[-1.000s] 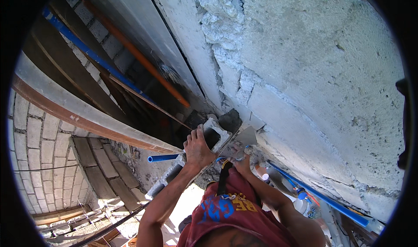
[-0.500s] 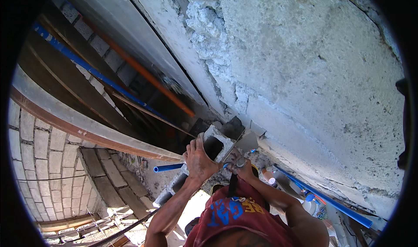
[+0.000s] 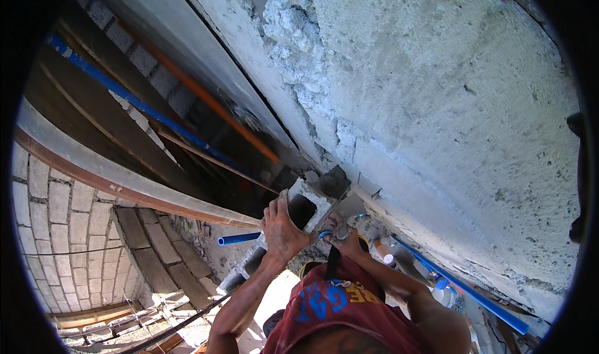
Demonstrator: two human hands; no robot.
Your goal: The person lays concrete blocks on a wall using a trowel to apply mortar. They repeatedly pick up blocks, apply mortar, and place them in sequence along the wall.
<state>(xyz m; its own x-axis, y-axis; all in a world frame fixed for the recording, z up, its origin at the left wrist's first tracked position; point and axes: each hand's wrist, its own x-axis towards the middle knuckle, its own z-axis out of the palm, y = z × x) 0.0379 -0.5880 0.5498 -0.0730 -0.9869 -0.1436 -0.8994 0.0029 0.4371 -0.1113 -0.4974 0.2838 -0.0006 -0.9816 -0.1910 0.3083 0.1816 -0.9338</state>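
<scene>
A hollow concrete block (image 3: 321, 199) stands near the foot of the rough wall, its dark cavity facing up. My left hand (image 3: 282, 229) is clamped over the block's near left side, thumb toward me and fingers over the edge. Just right of it, my right hand (image 3: 344, 237) is closed round the handle of what looks like a trowel (image 3: 355, 204); its flat grey blade lies between the block and the wall. The handle's rounded end shows above my fist, and a small blue piece sits by my fingers. My right fingers are partly hidden.
A large rough concrete wall (image 3: 437, 98) rises on the right. Long boards (image 3: 131, 189), a blue pipe (image 3: 137, 102) and an orange bar (image 3: 199, 92) lean at left. A short blue pipe (image 3: 239, 239) lies beside my left hand; a longer blue pipe (image 3: 480, 295) runs at lower right.
Both hands stay at the block with almost the same grip. The view has shifted very slightly; nothing has been let go or taken up.
</scene>
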